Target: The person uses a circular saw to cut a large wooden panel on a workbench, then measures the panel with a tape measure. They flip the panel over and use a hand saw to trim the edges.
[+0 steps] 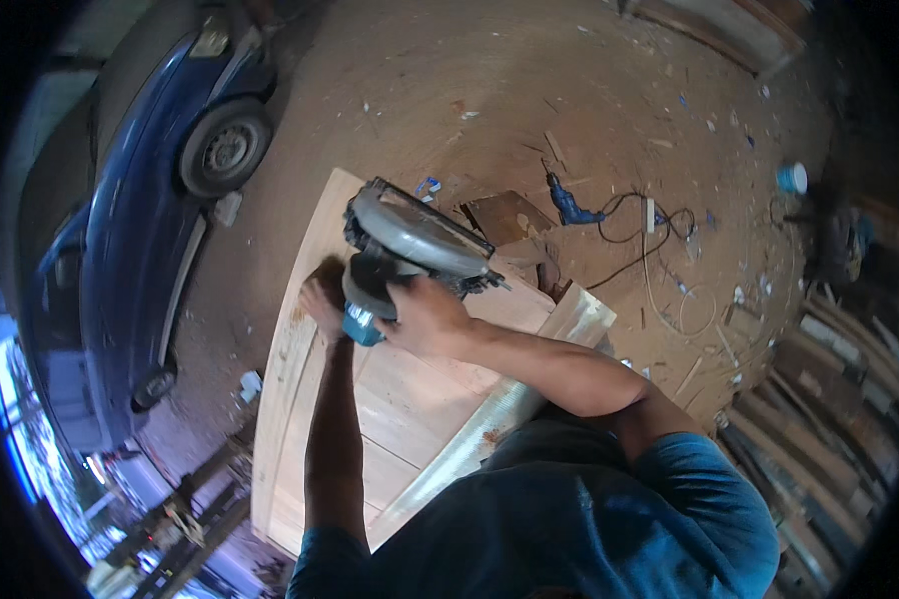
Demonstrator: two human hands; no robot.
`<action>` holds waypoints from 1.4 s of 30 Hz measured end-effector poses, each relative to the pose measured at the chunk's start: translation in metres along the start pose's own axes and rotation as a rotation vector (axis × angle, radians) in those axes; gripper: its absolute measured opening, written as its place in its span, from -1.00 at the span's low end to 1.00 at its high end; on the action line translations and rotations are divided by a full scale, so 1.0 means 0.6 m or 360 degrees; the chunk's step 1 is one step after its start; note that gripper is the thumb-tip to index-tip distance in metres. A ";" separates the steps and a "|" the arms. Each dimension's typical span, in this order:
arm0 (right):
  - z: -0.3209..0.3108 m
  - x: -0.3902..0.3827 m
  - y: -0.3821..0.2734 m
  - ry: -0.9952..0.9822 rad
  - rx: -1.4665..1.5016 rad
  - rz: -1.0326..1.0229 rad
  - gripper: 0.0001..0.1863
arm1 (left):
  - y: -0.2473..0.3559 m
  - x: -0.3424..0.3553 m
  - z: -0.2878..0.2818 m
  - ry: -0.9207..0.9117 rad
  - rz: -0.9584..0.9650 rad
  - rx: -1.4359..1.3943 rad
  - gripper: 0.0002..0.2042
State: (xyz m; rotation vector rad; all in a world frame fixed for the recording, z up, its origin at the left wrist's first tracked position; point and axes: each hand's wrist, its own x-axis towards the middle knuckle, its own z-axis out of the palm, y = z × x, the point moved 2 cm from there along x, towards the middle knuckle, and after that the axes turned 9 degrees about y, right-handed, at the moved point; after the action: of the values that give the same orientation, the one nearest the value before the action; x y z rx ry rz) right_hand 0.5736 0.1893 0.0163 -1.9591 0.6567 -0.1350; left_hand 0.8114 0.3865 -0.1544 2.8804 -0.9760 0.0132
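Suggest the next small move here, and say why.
Perhaps steady the teal, black and silver circular saw two-handed: the bare right hand holds it, the bare left hand is close beside it, and it is over the far part of the pale wooden panel.

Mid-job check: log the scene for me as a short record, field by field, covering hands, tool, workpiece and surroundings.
Right hand: gripping the circular saw
Left hand: at the saw's left side, grip partly hidden
Tool: circular saw, grey guard, teal housing, over the panel; whether it runs cannot be told
Workpiece: pale wooden panel in front of the person
Ground, right of panel: blue drill with a dark cord
Far right: pale bucket
Lower right: timber pieces
Left: blue car
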 end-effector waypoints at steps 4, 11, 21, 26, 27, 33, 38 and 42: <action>0.034 -0.004 0.039 0.0459 0.0022 -0.0369 -0.57 | 0.104 0.072 -0.031 0.0601 0.0442 -0.0219 -0.17; 0.041 0.011 0.036 0.0649 0.0276 -0.0487 -0.62 | 0.064 0.108 0.006 0.0319 0.0473 -0.0110 -0.08; 0.044 0.025 0.035 0.0523 0.0213 -0.0425 -0.47 | 0.071 0.103 0.006 0.0413 0.0484 -0.0111 -0.11; 0.050 0.034 0.033 0.0489 0.0236 -0.0393 -0.50 | 0.083 0.097 0.002 0.0449 0.0508 -0.0138 -0.12; 0.048 0.036 0.032 0.0461 0.0244 -0.0384 -0.51 | 0.083 0.096 0.002 0.0450 0.0510 -0.0134 -0.13; 0.046 0.058 0.021 0.0292 0.0233 -0.0230 -0.53 | 0.095 0.090 0.000 0.0572 0.0582 -0.0184 -0.16; 0.052 0.063 0.020 0.0326 0.0227 -0.0250 -0.54 | 0.094 0.093 0.000 0.0544 0.0560 -0.0146 -0.22; 0.047 0.067 0.019 0.0245 0.0252 -0.0238 -0.55 | 0.087 0.093 0.006 0.0523 0.0548 -0.0157 -0.26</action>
State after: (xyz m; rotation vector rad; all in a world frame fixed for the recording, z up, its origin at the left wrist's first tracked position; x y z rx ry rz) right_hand 0.6138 0.1881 -0.0142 -1.8553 0.5799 -0.4211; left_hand 0.8239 0.3112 -0.1512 2.4765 -1.3370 0.4348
